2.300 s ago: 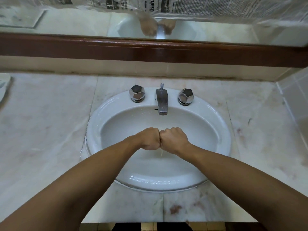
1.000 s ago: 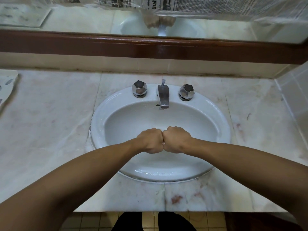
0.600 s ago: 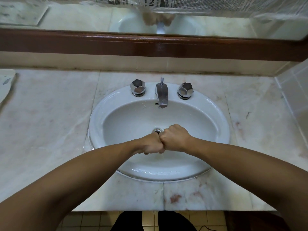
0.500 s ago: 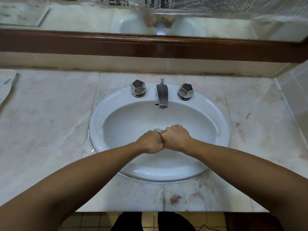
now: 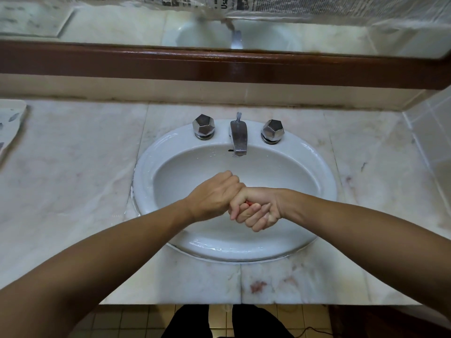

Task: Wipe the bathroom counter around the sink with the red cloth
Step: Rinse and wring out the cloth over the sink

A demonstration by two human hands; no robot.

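tray at far left (image 5: pixel 9 125): a pale, speckled edge lies on the counter, cut off by the frame; too little shows to tell what it is
counter (image 5: pixel 73 191): pale marble slabs carry the sink; reddish stains sit at the near edge right of the seam, so wiping looks not yet done there
left hand (image 5: pixel 212 198): fingers curled tight into a fist, knuckles turned away, pressed against the right hand over the basin; it probably grips the hidden end of the cloth
red cloth (image 5: pixel 249 204): only a red sliver shows between the curled fingers of the right hand; the rest is bunched out of sight inside the fists
right hand (image 5: pixel 258 211): palm side up, fingers closed round the cloth; the opposed twist of the wrists suggests wringing it
sink (image 5: pixel 146 172): white oval, wet rim; the hands hang above it, likely so drips fall into the basin
tap (image 5: pixel 238 137): chrome spout between two faceted knobs, no water running
writing: newsprint taped over the mirror at the far edge; only "Usa" reads, the rest is too small
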